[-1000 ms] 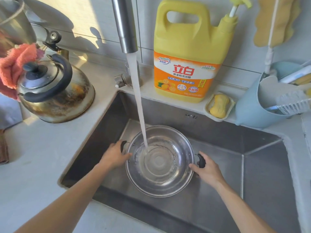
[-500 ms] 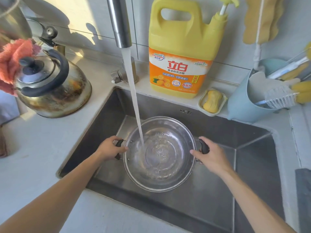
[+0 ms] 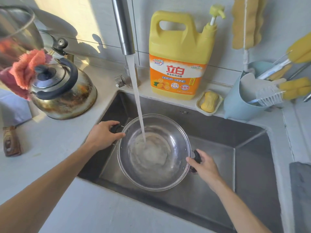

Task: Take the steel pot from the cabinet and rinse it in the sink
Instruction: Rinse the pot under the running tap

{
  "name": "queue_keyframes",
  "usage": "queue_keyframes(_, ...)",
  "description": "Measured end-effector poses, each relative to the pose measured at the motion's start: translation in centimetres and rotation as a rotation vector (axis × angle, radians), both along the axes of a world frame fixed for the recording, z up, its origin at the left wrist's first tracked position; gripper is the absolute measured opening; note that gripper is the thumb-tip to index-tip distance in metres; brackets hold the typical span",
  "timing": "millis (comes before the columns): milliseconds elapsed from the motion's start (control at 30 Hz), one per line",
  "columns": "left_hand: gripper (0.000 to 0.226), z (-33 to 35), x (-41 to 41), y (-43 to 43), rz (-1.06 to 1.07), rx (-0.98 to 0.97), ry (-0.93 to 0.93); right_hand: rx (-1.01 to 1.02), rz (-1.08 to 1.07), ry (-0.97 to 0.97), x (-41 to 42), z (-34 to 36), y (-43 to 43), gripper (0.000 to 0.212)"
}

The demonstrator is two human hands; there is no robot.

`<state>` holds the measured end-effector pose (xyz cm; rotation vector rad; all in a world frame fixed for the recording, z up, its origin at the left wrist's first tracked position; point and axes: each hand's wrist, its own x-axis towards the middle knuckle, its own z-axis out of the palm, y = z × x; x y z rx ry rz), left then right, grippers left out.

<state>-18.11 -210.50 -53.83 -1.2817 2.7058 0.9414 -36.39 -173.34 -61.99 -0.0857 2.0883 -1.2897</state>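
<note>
The steel pot (image 3: 175, 175) is inside the steel sink (image 3: 252, 157), held under the faucet (image 3: 123, 29). A stream of water falls from the spout into the pot's middle, and frothy water swirls on its bottom. My left hand (image 3: 102, 136) grips the pot's black left handle. My right hand (image 3: 204, 166) grips the black handle on the right rim. The pot is turned so the left handle sits farther back than the right one.
A stained kettle (image 3: 64, 91) stands on the counter at left, beside an orange cloth (image 3: 25, 69). A yellow detergent jug (image 3: 180, 58), a soap dish (image 3: 209, 102) and a blue holder (image 3: 239, 101) with brushes line the sink's back edge.
The pot has rotated clockwise in my hands: the left handle went toward the back, the right handle toward me. The water stream now lands nearer the pot's centre.
</note>
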Motion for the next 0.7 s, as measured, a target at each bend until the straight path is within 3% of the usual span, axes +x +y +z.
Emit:
queue_keyframes(167, 0.066, -2.2, 0.7, -0.1, 0.013, 0.219, -0.152, 0.102, 0.029, 0.010, -0.9, 2.4, 0.7, 0.025)
queue_keyframes(267, 0.044, -3.9, 1.1, 0.8, 0.047, 0.324, -0.174, 0.152, 0.097, 0.107, -2.2, 4.1, 0.7, 0.027)
queue_keyframes(400, 0.041, -5.0, 1.2, 2.1, 0.113, 0.373, -0.177, 0.163, 0.150, 0.256, -3.0, 6.7, -0.1, 0.030)
queue_keyframes(533, 0.043, -4.3, 0.9, 2.9, 0.156, 0.361, -0.078, 0.171, 0.137, 0.351, -3.0, 6.8, -0.2, 0.046)
queue_keyframes(700, 0.051, -1.6, 0.8, 3.1, 0.154, 0.211, 0.120, 0.112, -0.002, 0.301, -1.8, 4.1, 0.5, 0.052)
